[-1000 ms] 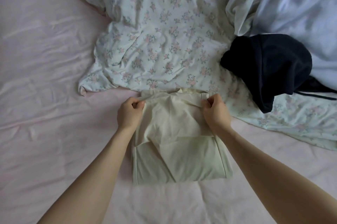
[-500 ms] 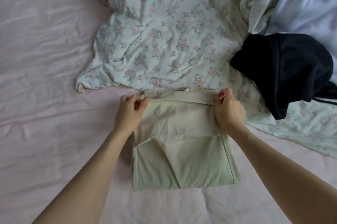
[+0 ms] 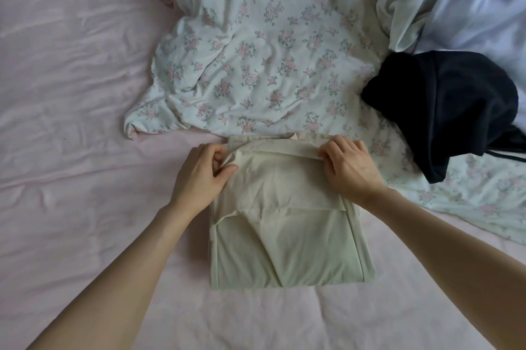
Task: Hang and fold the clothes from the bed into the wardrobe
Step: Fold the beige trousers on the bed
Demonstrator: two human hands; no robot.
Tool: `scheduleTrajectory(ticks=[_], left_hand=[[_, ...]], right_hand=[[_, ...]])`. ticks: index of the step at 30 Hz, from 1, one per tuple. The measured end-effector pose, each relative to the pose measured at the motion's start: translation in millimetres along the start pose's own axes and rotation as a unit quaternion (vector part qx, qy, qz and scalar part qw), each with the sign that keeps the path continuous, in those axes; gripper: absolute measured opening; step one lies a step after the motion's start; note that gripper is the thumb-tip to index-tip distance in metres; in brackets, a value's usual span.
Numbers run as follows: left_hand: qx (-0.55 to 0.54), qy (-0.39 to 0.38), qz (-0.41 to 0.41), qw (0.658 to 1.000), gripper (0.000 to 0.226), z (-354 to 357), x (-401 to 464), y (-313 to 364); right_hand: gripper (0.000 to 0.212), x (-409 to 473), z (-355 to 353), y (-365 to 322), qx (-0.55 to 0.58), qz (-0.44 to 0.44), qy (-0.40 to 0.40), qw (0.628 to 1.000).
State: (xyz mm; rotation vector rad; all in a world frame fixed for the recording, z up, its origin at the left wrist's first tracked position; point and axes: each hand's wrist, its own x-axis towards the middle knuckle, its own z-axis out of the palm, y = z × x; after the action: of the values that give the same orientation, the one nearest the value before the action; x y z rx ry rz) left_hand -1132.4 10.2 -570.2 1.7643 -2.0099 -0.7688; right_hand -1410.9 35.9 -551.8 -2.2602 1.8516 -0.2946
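We are pinching the folded cream cotton garment at both far corners, left hand and right hand fingers curled, on the pink bed.

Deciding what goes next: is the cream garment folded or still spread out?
Folded, not finished. The cream garment lies as a layered rectangle, and the left hand and right hand pinch its far edge.

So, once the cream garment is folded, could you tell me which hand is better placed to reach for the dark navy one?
Right. The right hand grips the cream garment on the side where the navy garment lies; the left hand would have to cross over.
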Motion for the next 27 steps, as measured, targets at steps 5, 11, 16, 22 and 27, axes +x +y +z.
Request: scheduleTrajectory(ticks=[5, 11, 16, 22, 27], left_hand=[[-0.008, -0.004, -0.029, 1.0, 0.012, 3, 14, 8], [0.228, 0.007, 0.215, 0.95, 0.016, -9, 14, 13], [0.22, -0.024, 0.157, 0.962, 0.018, -12, 0, 17], [-0.002, 0.023, 0.172, 0.985, 0.032, -16, -54, 35], [0.016, 0.004, 0.199, 0.98, 0.043, -6, -84, 26]], right_hand=[[0.023, 2, 16, -17, -0.033, 0.049, -0.063, 0.996], [0.016, 9, 19, -10, -0.126, 0.04, -0.063, 0.989], [0.005, 1, 7, -13, -0.109, 0.022, -0.053, 0.992], [0.038, -55, -8, -39, 0.106, -0.086, 0.032, 0.99], [0.032, -86, 0, -37, 0.052, -0.092, 0.011, 0.994]])
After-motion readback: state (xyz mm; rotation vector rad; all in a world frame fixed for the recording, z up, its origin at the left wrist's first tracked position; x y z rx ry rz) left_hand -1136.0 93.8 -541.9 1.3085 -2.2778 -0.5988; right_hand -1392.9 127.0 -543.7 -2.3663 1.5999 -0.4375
